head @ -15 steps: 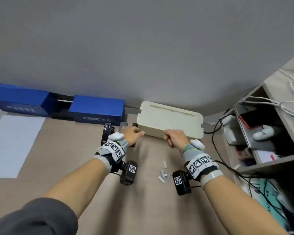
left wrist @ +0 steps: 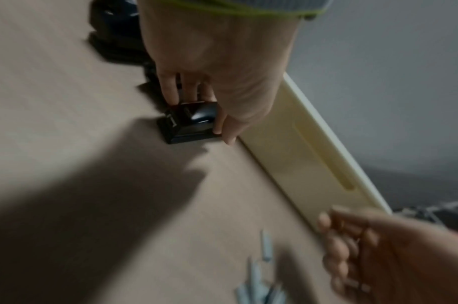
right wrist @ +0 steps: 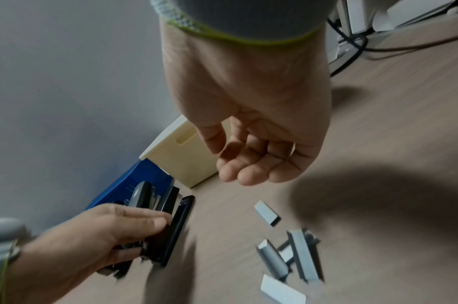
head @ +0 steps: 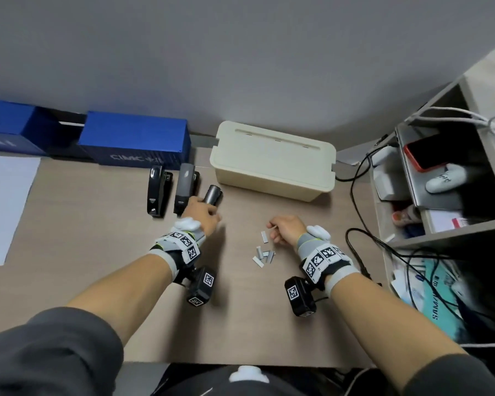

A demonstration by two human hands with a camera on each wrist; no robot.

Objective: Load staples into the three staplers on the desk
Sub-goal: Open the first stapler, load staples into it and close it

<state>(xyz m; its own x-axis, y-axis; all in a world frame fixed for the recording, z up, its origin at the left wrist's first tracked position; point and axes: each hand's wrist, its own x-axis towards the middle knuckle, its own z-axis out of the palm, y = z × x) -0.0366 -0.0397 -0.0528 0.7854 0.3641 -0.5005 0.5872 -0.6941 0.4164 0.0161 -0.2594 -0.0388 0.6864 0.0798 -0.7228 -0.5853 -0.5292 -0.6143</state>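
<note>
Left hand point(head: 203, 213) is on the rightmost black plastic stapler point(head: 212, 195), fingers point(left wrist: 170, 90) curled over its top and thumb down the other side, gripping it on the pale wood-grain desk point(head: 97, 238). The head view shows it angled away from its two neighbours, a glossy black stapler point(head: 156, 192) and a dark grey stapler point(head: 185, 188), both lying side by side just in front of the blue cardboard box point(head: 137, 140). The left wrist view adds what the head camera hides: the gripped stapler's front end sits flat on the desk, close to the long cream plastic box with a slotted lid point(head: 275, 164). Over to the right hand point(head: 286, 228), hovering just above the desk with fingers point(right wrist: 248, 172) loosely curled toward the palm; the right wrist view shows that palm with nothing in it, though the head view hints at a thin pale sliver at the fingertips, too small to make out. Just beside that hand lie the loose silver staple strips point(head: 265, 252), scattered in a small heap; the right wrist view picks out single bars crossing one another. A white paper sheet point(head: 3, 207) lies at the far left, and a cluttered shelf unit with black cables point(head: 440, 195) stands at the right.
</note>
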